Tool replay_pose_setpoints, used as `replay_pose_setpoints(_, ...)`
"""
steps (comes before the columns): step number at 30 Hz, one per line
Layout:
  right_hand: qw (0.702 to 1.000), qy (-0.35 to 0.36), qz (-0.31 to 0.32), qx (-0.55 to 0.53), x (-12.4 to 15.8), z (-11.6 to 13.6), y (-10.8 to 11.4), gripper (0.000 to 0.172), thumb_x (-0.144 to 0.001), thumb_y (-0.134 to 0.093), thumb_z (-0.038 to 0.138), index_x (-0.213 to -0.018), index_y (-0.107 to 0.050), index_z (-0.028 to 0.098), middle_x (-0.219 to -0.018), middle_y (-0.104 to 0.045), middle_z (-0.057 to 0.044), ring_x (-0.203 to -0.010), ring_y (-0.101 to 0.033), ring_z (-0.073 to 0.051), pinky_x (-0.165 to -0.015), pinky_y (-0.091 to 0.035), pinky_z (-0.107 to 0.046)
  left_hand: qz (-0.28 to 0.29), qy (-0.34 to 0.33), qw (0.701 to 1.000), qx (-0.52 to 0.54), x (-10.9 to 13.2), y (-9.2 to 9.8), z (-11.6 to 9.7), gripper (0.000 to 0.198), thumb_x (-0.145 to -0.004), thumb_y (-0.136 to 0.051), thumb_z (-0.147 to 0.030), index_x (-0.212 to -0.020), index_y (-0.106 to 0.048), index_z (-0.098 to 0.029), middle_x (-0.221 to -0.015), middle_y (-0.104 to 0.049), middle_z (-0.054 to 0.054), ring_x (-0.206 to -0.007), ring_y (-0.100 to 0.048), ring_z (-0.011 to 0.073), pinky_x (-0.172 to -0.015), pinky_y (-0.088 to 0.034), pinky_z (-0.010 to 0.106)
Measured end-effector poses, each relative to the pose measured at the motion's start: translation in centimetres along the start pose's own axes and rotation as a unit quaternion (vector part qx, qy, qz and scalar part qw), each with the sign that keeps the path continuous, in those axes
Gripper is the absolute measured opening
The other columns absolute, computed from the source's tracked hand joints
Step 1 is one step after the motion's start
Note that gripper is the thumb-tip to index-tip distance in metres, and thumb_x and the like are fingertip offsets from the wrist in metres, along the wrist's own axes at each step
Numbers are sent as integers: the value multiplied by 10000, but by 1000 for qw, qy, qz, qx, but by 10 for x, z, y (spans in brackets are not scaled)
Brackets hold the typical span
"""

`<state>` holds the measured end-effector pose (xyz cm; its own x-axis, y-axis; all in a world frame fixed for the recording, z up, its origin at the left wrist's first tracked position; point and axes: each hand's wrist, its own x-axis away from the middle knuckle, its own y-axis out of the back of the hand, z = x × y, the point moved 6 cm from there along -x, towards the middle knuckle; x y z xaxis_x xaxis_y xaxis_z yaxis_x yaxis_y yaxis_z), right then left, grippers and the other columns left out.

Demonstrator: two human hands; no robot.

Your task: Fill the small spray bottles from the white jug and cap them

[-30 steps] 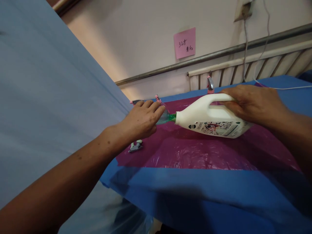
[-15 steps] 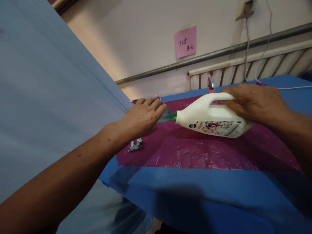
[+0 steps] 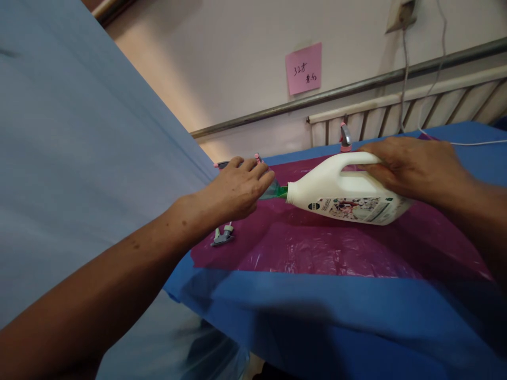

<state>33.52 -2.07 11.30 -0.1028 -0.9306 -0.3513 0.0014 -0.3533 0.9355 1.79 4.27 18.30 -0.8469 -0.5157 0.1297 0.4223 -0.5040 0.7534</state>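
Observation:
My right hand (image 3: 412, 163) grips a cream-white jug (image 3: 356, 195) by its handle. The jug is tipped on its side, a floral label towards me and its open mouth pointing left. My left hand (image 3: 245, 190) is closed round a clear greenish bottle (image 3: 271, 191), mostly hidden behind my fingers. The bottle's bright green mouth piece (image 3: 282, 191) meets the jug's opening; whether liquid is flowing I cannot tell. Just below my left wrist, a grey and pale green spray head (image 3: 223, 236) lies on the purple plastic sheet (image 3: 301, 253).
Behind the jug stands a pink and grey spray head (image 3: 345, 138); another pink spray head (image 3: 259, 158) shows beyond my left hand. A blue cloth (image 3: 332, 301) covers the table. Light blue fabric (image 3: 99, 132) hangs at left. A white cable (image 3: 475, 142) crosses the back right.
The whole view has shifted slightly, so everything sits a little further right. Both hands keep their hold, and the jug's tilt against the bottle looks the same.

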Motion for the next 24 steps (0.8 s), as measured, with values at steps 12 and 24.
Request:
replay_pose_setpoints(12, 1000, -10, 6, -15, -2, 3, 4, 563, -1067, -389, 583, -1529, -692, 474, -1391, -796, -28, -1182, -718, -342, -683, -285, -361, -21, -27, 999, -10, -7, 9, -2, 578, -952, -527, -35, -1502, -612, -192, -1491, -696, 162, -1400, -602, 379, -1138, -440, 530)
replay_pose_setpoints(24, 1000, -18, 2, -21, -1, -2, 4, 485, -1081, -425, 601, -1430, -730, 460, -1277, -804, -28, -1026, -705, -285, -675, -241, -351, -40, -54, 996, -52, -13, 21, -4, 465, -986, -510, -30, -1404, -646, -180, -1339, -714, 160, -1296, -629, 368, -1113, -440, 518)
